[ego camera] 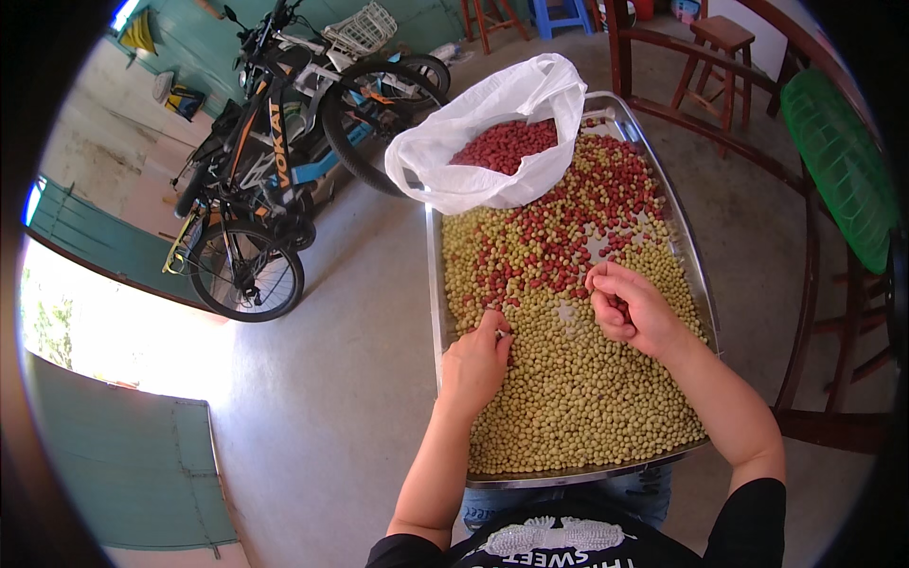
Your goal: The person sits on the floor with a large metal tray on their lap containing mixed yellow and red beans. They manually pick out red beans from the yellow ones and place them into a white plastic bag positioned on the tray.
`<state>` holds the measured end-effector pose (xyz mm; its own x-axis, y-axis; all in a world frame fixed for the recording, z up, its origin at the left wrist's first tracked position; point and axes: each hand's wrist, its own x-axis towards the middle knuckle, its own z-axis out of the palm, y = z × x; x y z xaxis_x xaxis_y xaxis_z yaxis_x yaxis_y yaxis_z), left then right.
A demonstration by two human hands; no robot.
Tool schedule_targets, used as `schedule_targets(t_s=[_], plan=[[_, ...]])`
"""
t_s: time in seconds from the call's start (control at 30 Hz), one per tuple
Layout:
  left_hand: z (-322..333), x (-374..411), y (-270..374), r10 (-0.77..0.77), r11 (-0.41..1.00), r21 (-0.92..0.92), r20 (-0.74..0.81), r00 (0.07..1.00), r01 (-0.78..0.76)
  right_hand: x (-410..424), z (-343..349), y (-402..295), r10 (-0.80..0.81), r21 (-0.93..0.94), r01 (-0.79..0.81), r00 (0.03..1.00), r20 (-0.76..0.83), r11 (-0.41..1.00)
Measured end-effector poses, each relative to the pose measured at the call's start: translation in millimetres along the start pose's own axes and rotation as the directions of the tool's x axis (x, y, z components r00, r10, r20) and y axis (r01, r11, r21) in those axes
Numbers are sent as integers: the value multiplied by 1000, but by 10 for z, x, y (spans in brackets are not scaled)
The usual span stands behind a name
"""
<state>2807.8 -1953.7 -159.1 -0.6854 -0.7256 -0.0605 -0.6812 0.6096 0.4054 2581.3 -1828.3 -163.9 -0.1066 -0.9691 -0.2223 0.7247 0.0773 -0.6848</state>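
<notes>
A rectangular metal tray [434, 312] lies before me, filled with pale yellow soybeans [589, 412]. Red-skinned peanuts [561, 259] are mixed among them, mostly in the far half. My right hand [632, 309] hovers over the tray's middle, fingers curled around a few red peanuts, thumb and index finger together. Low on the left side, my left hand [474, 362] reaches into the soybeans; red pieces show at its pinched fingers. A white plastic bag [454, 188], open at the top, rests on the far end and holds many red peanuts [508, 145].
Bicycles [277, 156] stand on the concrete floor [334, 397] to the left. On the right are a dark wooden frame [809, 298], a green plastic basket [838, 163] and a wooden stool [721, 35]. A blue plastic stool [561, 18] is farther back.
</notes>
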Motion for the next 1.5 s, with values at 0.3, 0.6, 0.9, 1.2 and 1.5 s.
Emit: schedule_targets(t_s=[0.3, 0.6, 0.9, 1.2, 1.5], plan=[[24, 20, 39, -9, 1000, 30, 10, 1000, 9, 10, -3, -4, 2, -66, -4, 1000, -22, 998], [46, 13, 81, -1, 999, 50, -3, 1000, 1, 18, -1, 27, 48, -31, -48, 999, -1, 998], [-64, 56, 112, -28, 949, -315, -185, 982, -32, -1, -17, 87, 56, 52, -58, 998, 42, 997], [-16, 23, -27, -1, 990, -140, -88, 996, -12, -16, -14, 50, 56, 17, -57, 997, 44, 998], [40, 19, 34, 4, 1000, 12, -21, 1000, -4, -15, 36, 53, 100, -35, -98, 994, 37, 995]])
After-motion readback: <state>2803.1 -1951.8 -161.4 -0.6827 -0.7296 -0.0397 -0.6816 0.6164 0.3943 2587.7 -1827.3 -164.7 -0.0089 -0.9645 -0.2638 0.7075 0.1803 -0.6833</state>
